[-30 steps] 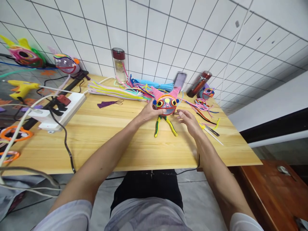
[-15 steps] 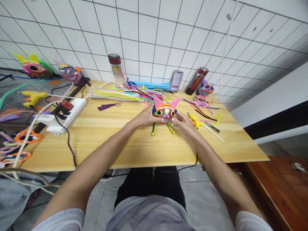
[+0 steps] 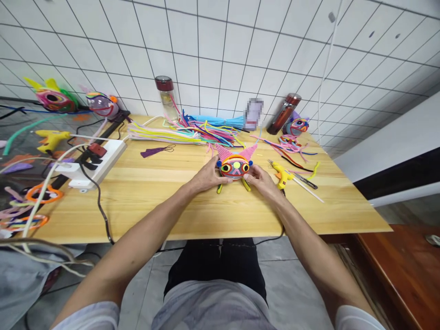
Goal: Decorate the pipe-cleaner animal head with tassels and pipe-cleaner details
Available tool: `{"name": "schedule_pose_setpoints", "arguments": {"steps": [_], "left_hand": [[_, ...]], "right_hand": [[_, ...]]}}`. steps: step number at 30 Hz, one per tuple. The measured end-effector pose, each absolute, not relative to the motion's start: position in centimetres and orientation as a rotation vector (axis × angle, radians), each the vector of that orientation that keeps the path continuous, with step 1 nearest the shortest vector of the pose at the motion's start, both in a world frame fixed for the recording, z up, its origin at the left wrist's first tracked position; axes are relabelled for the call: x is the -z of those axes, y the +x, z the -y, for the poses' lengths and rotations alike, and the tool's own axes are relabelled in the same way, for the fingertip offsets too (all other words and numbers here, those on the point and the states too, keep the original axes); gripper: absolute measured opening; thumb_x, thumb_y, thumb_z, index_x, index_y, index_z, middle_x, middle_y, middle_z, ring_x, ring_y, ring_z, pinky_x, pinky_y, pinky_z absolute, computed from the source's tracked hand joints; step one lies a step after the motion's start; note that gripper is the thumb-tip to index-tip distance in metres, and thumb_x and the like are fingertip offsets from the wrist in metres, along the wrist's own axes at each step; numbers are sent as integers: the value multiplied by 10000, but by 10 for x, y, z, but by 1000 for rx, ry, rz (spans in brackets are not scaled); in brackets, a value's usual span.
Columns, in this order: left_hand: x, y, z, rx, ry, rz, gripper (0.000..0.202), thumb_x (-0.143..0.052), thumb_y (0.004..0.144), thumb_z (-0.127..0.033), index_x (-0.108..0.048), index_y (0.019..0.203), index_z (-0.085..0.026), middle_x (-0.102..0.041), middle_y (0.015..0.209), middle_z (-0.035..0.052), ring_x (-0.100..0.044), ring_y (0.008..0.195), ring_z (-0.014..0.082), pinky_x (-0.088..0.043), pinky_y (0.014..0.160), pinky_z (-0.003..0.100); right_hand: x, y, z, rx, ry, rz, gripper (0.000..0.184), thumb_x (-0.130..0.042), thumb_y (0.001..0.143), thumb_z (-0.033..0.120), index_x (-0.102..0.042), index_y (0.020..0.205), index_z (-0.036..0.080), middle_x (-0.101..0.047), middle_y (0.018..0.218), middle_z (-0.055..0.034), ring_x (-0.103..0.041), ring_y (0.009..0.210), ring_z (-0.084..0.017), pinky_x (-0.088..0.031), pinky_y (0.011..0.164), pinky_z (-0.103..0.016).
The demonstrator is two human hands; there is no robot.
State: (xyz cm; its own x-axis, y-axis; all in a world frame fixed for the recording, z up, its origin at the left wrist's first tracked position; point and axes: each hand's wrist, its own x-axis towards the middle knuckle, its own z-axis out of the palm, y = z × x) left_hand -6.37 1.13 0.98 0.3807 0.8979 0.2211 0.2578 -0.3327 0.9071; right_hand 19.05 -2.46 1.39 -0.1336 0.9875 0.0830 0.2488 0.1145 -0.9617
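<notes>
Between my hands is a round animal-face lantern [image 3: 235, 169] with pink pipe-cleaner ears, yellow-ringed eyes, a red and orange trim and blue pompoms at its sides. My left hand [image 3: 208, 176] grips its left side, thumb along the lower front. On the other side my right hand [image 3: 260, 178] holds it with the thumb at the lower right edge. Two green-and-yellow pipe-cleaner strips [image 3: 246, 185] stick out below it toward me. Just right of my right hand lies a yellow glue gun [image 3: 283, 175], with a dark-handled cutter [image 3: 305, 180] beside it.
Bundled pipe cleaners [image 3: 165, 133] lie along the back, near a glass bottle [image 3: 166, 98] and a dark red flask [image 3: 284, 113]. A purple tassel [image 3: 153, 151] is left of centre. A white power strip [image 3: 98, 167] with cables, another glue gun [image 3: 51, 140] and finished-looking heads [image 3: 57, 97] are at left.
The lantern has tipped so its face points more upward and it sits slightly lower, with less of the green-and-yellow strips showing. Both hands stay on its sides.
</notes>
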Motion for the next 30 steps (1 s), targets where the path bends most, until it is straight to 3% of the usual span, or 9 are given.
{"name": "schedule_pose_setpoints", "arguments": {"steps": [5, 11, 15, 20, 25, 30], "left_hand": [[-8, -64, -13, -891, 1778, -1024, 714, -947, 677, -561, -601, 1188, -201, -748, 1209, 107, -740, 1079, 329, -604, 957, 457], [-10, -64, -9, -910, 1828, -1083, 826, -971, 661, -551, -611, 1306, -182, -727, 1341, 141, -699, 1240, 377, -575, 1075, 475], [-18, -65, -4, -882, 1813, -1106, 847, -950, 717, -525, -583, 1390, -166, -723, 1397, 149, -702, 1278, 348, -585, 1091, 438], [-24, -66, -1, -842, 1800, -1110, 787, -944, 732, -515, -626, 1361, -165, -750, 1363, 129, -720, 1254, 328, -597, 1096, 448], [-20, -66, -3, -864, 1846, -1071, 1019, -994, 652, -489, -547, 1501, -147, -682, 1492, 176, -667, 1364, 364, -548, 1174, 476], [-15, -68, -5, -811, 1885, -1100, 878, -952, 709, -457, -577, 1447, -164, -690, 1478, 137, -657, 1373, 348, -530, 1189, 461]], "right_hand": [[-12, 192, 26, -1145, -1247, 1558, 531, -877, 784, 643, -736, 1132, 267, -814, 1201, -90, -747, 1117, -309, -574, 1028, -484], [-7, 199, 27, -1124, -1278, 1607, 552, -841, 829, 623, -731, 1213, 242, -802, 1222, -96, -741, 1114, -286, -571, 1017, -449], [-5, 201, 29, -1064, -1252, 1617, 639, -851, 820, 599, -687, 1337, 260, -785, 1246, -98, -729, 1119, -282, -592, 954, -423], [-5, 202, 29, -1067, -1231, 1673, 538, -813, 866, 581, -717, 1282, 253, -792, 1232, -100, -734, 1135, -293, -587, 977, -452], [-2, 204, 26, -1067, -1233, 1670, 513, -817, 862, 570, -730, 1260, 258, -794, 1218, -95, -735, 1130, -300, -589, 967, -464], [-2, 203, 26, -1106, -1210, 1653, 517, -825, 860, 565, -732, 1274, 270, -796, 1240, -91, -742, 1147, -306, -587, 1010, -481]]}}
